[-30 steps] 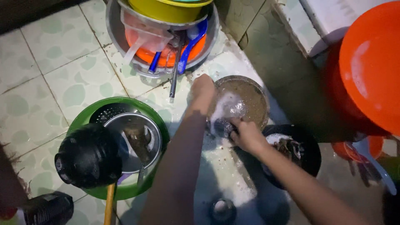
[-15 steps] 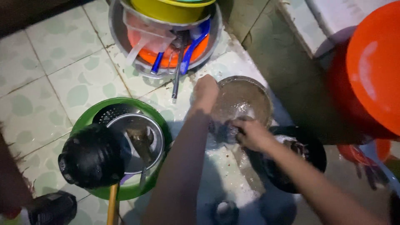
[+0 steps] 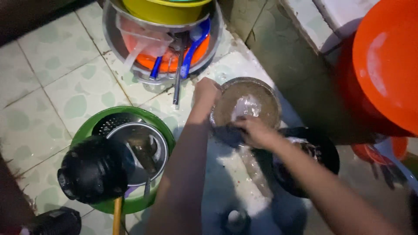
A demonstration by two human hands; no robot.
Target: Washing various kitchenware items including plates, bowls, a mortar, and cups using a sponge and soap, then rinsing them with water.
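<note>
- Since the earlier frames our right hand (image 3: pixel 254 132) has slid from the near rim up toward the middle of the metal bowl (image 3: pixel 246 104); the foam patch now sits at centre rather than at the 7 o'clock edge.
- Our left hand (image 3: pixel 205 92) clamps the bowl's rim at 9 o'clock, fingers curled over the edge, holding it tilted toward us.
- Our right hand is pressed down inside the bowl at 6 o'clock, fingers closed; we cannot tell whether they pinch a scrubber or rub bare.
- The bowl rests on the wet, sudsy tiled floor (image 3: pixel 52 87), touching a black pan (image 3: pixel 322 150) at its 4 o'clock.
- Progress, by our judgement: midway. The inner wall looks brown and filmy, soap covers only part, no rinse yet.
- The black pan holds food scraps, seemingly unwashed.
- At 8 o'clock, a green basin (image 3: pixel 162 130) holds a steel pot (image 3: pixel 150 146) and black pot (image 3: pixel 92 170); at 11 o'clock, a steel basin (image 3: pixel 114 37) of stacked plasticware.
</note>
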